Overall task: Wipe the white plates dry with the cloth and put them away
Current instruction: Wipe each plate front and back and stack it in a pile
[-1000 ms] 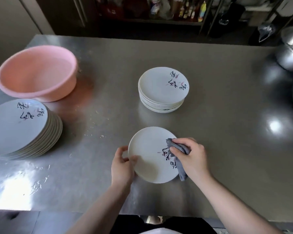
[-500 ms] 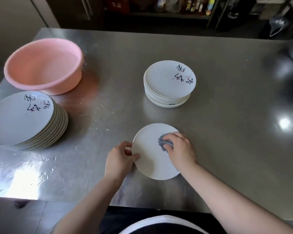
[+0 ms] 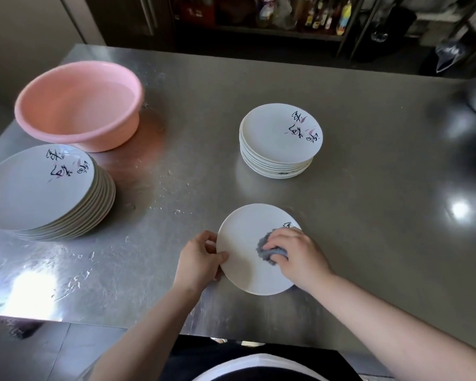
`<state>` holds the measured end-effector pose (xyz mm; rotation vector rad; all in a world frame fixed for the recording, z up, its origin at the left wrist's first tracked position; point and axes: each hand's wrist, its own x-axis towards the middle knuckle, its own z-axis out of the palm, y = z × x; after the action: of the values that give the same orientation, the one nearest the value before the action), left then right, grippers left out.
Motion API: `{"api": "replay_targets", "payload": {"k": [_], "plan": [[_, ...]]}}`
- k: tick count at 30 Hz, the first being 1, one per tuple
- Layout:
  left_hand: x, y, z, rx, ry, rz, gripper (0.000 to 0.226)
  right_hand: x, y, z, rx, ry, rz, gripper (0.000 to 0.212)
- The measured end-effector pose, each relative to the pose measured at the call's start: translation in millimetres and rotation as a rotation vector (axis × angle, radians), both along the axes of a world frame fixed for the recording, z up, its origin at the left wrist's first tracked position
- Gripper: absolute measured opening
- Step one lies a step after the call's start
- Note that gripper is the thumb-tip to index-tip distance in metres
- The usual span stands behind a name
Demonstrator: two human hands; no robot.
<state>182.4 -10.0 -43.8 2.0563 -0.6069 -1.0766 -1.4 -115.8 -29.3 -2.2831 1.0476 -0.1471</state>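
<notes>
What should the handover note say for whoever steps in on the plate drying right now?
Left hand pinches the near-left rim of the single plate. Right hand presses the grey cloth onto its face.
Stack by the pink basin: left stack. Centre stack sits behind the plate.
Done: unclear which stack is dried.
Left: finish this plate, stack it, continue.

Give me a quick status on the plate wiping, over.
Left hand grips plate by its rim. Right hand presses grey cloth on plate. Two plate stacks and pink basin stand apart, nothing in the way.
</notes>
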Motion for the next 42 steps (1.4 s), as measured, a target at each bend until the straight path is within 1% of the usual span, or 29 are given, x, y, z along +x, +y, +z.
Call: {"api": "replay_targets", "payload": {"k": [3,5,7,9,11,14,16,19,21,23,26,28,32,36,38,40,42], "plan": [[14.5,-5.6,7.9,0.117,-0.084,-0.200,0.016,12.4,-0.7,1.9,0.018,-0.032,-0.023,0.022],[28.2,-22.1,15.2,0.184,-0.244,-0.293,0.019,24.8,-7.8,5.3,-0.023,-0.127,-0.080,0.024],[38.0,-43.7,21.6,0.163,-0.387,-0.293,0.020,41.7,-15.7,6.0,-0.073,-0.188,-0.121,0.026],[36.8,-61.8,22.9,0.098,-0.431,-0.321,0.013,57.6,-18.0,4.5,-0.084,-0.173,-0.115,0.026],[29.4,-70.2,16.6,0.084,-0.415,-0.367,0.015,66.3,-16.0,-0.2,-0.083,-0.134,-0.083,0.026],[25.0,-67.7,8.5,0.092,-0.396,-0.333,0.015,68.1,-16.2,-6.1,-0.100,-0.113,-0.069,0.024],[27.2,-62.8,7.0,0.123,-0.401,-0.321,0.012,64.9,-20.1,-7.4,-0.131,-0.085,-0.115,0.021],[27.6,-47.5,5.7,0.194,-0.362,-0.380,0.009,52.6,-26.8,-9.3,-0.157,-0.026,-0.241,0.020],[26.4,-39.6,6.5,0.247,-0.294,-0.456,0.011,48.5,-26.9,-9.2,-0.157,-0.008,-0.253,0.021],[25.8,-42.4,6.9,0.272,-0.270,-0.480,0.013,52.0,-26.0,-8.6,-0.148,-0.009,-0.240,0.020],[22.0,-58.8,9.8,0.161,-0.322,-0.376,0.012,59.9,-23.0,-8.1,-0.152,-0.013,-0.198,0.021],[16.8,-69.3,11.1,0.116,-0.365,-0.346,0.013,62.4,-21.2,-7.9,-0.151,-0.025,-0.170,0.023],[19.4,-70.6,9.2,0.160,-0.323,-0.345,0.017,61.0,-22.9,-7.7,-0.160,-0.007,-0.176,0.021],[20.0,-41.5,8.1,0.237,-0.263,-0.353,0.016,56.7,-24.8,-9.8,-0.141,0.009,-0.277,0.018],[19.0,-29.0,7.6,0.262,-0.247,-0.379,0.017,58.5,-21.3,-9.9,-0.125,-0.009,-0.263,0.019],[21.7,-32.6,9.2,0.239,-0.271,-0.372,0.018,62.2,-18.0,-9.7,-0.110,-0.036,-0.221,0.020],[24.4,-45.2,11.9,0.165,-0.334,-0.320,0.014,65.3,-15.1,-9.0,-0.095,-0.056,-0.161,0.020]]}}
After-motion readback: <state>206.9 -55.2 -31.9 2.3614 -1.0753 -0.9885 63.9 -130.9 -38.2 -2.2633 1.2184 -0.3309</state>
